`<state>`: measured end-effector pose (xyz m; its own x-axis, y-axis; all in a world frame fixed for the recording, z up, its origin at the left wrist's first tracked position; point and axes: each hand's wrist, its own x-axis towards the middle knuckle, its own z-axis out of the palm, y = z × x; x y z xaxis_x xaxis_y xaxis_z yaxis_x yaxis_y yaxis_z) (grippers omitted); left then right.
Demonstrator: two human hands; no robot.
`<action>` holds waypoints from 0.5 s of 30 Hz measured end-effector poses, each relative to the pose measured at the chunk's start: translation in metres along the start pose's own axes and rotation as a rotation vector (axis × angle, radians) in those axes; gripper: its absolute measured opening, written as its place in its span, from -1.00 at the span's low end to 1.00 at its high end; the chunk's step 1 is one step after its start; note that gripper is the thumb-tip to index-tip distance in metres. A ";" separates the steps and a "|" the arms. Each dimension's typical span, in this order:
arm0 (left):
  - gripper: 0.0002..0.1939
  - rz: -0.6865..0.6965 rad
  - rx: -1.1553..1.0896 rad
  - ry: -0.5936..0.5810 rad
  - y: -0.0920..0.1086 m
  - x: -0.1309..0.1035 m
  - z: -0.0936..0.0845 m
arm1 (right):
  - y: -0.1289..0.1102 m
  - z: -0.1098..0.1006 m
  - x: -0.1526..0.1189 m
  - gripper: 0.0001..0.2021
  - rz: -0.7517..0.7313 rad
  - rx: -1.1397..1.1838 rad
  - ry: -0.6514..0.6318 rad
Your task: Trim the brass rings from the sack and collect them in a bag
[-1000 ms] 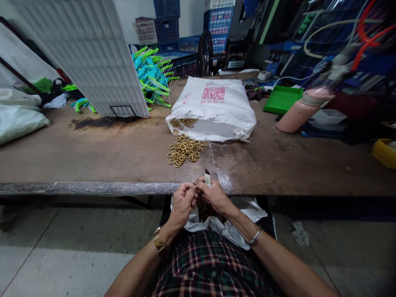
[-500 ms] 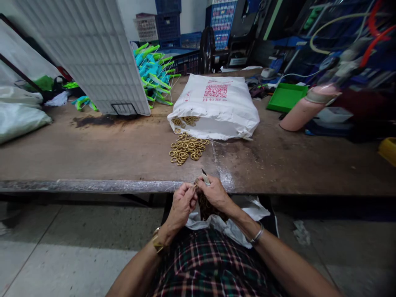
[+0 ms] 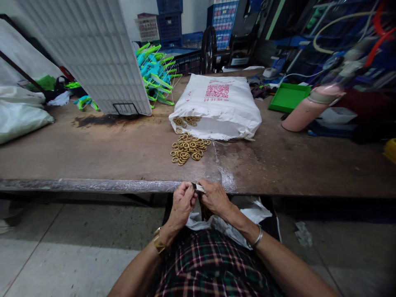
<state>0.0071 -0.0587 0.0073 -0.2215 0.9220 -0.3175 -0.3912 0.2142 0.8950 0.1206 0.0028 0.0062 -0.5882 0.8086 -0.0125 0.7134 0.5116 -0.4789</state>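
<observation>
My right hand (image 3: 215, 199) is closed on a small pale blade with a dark tip (image 3: 199, 188), which points left at the fingertips of my left hand (image 3: 183, 202). The left fingers are pinched together; what they hold is too hidden to make out. Both hands are close together at the table's front edge, above an open white bag (image 3: 198, 220) on my lap with brass-coloured rings inside. Beyond them, a pile of brass rings (image 3: 188, 149) lies on the table, in front of a white sack (image 3: 216, 107) whose mouth shows more rings.
A white ribbed panel (image 3: 102, 62) stands at the left of the wooden table (image 3: 123, 152), with green and blue plastic pieces (image 3: 157, 74) behind it. At the right are a green tray (image 3: 289, 97) and a pink bottle (image 3: 307, 110). White bags (image 3: 21, 119) lie far left.
The blade in my right hand has swung from pointing up to pointing left, against my left fingertips. A ring seen between the hands is now hidden.
</observation>
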 end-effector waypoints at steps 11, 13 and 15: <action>-0.62 0.087 0.139 0.018 -0.006 0.003 -0.003 | -0.005 -0.003 0.000 -0.73 0.066 -0.111 -0.106; -0.62 0.123 0.156 0.018 -0.006 0.002 -0.004 | -0.005 -0.004 0.000 -0.73 0.049 -0.118 -0.139; -0.63 0.149 0.164 0.011 -0.006 0.001 -0.005 | -0.005 -0.006 0.001 -0.73 0.034 -0.134 -0.178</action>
<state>0.0045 -0.0602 0.0003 -0.2765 0.9439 -0.1806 -0.2031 0.1263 0.9710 0.1184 0.0031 0.0134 -0.6128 0.7677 -0.1872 0.7710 0.5290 -0.3546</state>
